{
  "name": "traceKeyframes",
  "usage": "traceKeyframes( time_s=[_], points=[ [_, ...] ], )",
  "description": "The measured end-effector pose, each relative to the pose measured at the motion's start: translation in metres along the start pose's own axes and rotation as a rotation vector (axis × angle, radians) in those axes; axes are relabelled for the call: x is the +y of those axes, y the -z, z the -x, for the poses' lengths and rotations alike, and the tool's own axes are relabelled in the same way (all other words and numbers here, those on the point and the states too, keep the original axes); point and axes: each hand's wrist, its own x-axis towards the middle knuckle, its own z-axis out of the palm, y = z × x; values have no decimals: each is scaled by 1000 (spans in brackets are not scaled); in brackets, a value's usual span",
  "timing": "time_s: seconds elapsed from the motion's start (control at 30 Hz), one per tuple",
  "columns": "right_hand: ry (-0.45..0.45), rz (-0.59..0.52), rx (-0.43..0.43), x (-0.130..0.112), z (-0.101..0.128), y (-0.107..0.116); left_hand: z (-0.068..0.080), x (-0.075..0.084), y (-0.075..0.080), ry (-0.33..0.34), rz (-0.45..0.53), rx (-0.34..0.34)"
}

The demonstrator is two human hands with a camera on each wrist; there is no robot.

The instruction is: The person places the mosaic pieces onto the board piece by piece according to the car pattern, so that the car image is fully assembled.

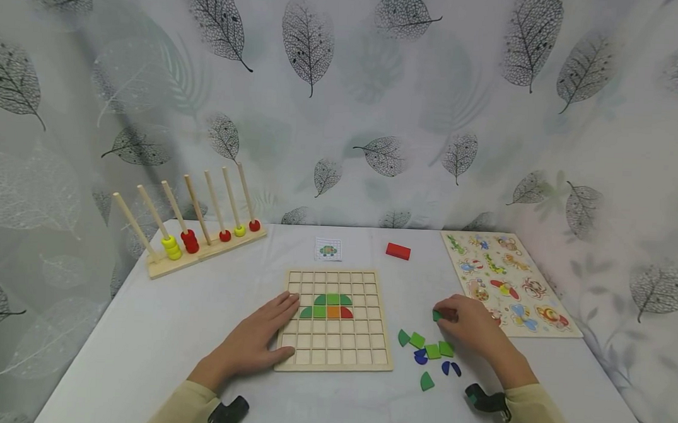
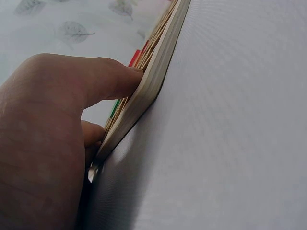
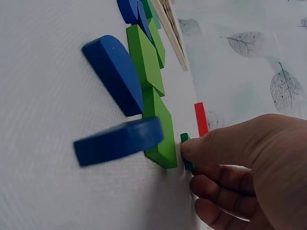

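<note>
The small green piece [image 1: 437,315] you pinch sits on the desk right of the grid board [image 1: 335,361], toward the desk's right edge; it is dark green and mostly hidden by your fingers, so its shape and long axis can't be told. Your right hand [image 1: 470,327] is curled around it, thumb and fingertips [image 3: 192,149] closed on it. Just nearer the front edge lie loose green and blue pieces [image 1: 432,351]. Your left hand [image 1: 259,340] rests flat, fingers straight, on the board's left edge, where 6 coloured pieces [image 1: 328,305] fill cells. A red block [image 1: 398,251] lies toward the far edge.
</note>
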Motion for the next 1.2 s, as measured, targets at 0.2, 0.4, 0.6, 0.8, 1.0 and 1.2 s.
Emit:
traceKeyframes(
  time_s=[0.2,0.4,0.6,0.8,1.0,1.2],
  points=[
    [-22,-21,-2,-2,0,1,-1,-1,-1,-8,0,3],
    [-6,-27,13,-1,-2,1,-1,-2,-1,1,-2,0],
    [-4,-39,27,-3,-3,2,0,0,-1,-3,-7,12],
    [-6,-67,50,-7,-4,5,0,-1,-2,-3,-9,11],
    [43,-52,90,-14,-5,8,0,0,0,3,-7,2],
    [63,-32,104,-24,-7,9,0,1,1,4,-8,2]
  ],
)
